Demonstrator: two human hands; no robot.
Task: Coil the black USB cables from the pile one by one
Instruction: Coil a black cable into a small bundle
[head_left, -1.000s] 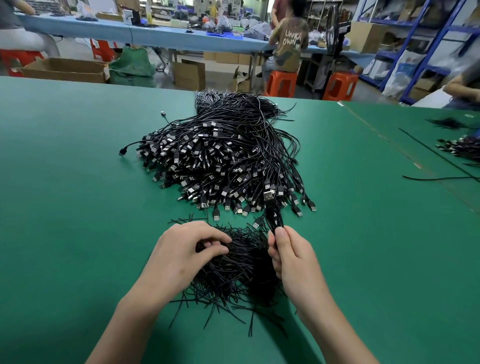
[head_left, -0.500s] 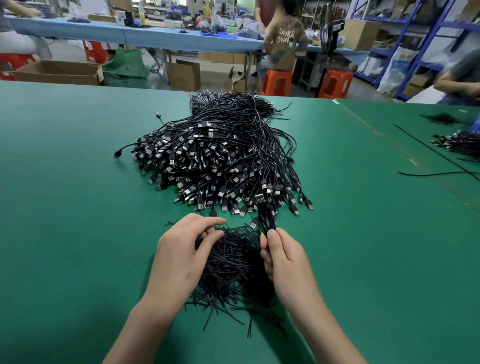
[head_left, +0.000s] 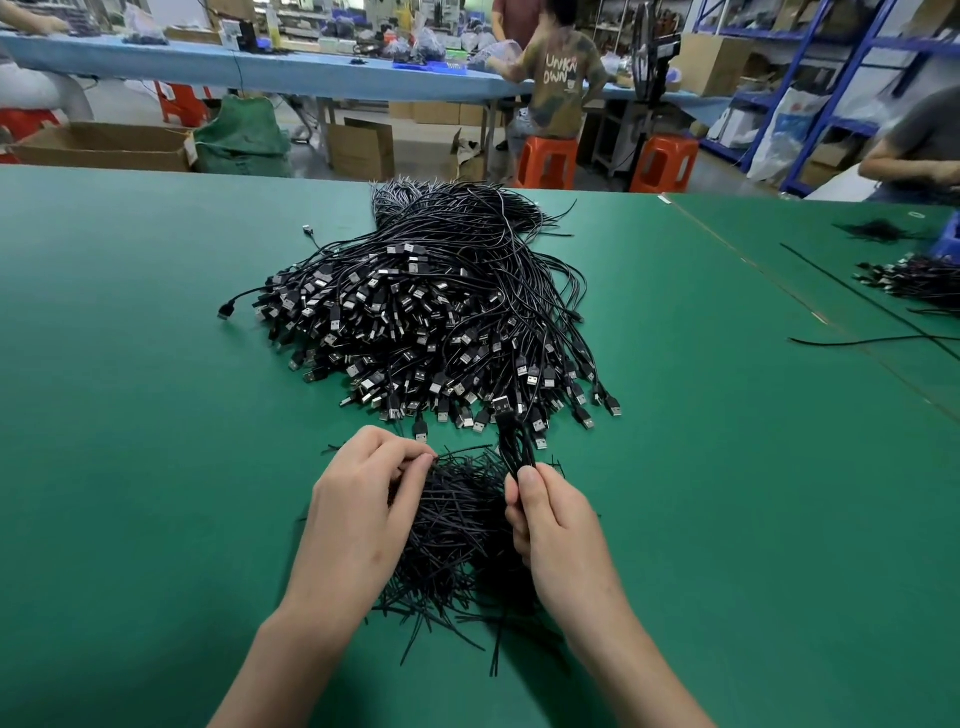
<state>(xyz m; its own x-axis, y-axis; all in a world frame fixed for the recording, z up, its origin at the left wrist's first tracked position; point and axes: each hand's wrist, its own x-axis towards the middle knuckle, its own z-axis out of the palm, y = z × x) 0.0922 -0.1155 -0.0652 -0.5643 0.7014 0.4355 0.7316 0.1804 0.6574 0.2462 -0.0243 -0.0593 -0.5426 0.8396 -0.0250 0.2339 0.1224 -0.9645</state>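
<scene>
We note: right hand (head_left: 560, 525) grips coiled cable (head_left: 515, 441), long axis toward tabletop (head_left: 156, 467) far edge, plug farthest; left hand (head_left: 358, 512) pinches at tie heap (head_left: 460, 530).

Of the person, only two hands and forearms show, at the near edge of the picture. The left hand (head_left: 358, 514) and the right hand (head_left: 558, 525) are bare. The left forearm (head_left: 291, 660) and the right forearm (head_left: 639, 670) are bare too, right down to the near edge. The right thumbnail (head_left: 528, 475) is short and plain. Both wrists are slim, and knuckles ridge the back of the left hand.
</scene>
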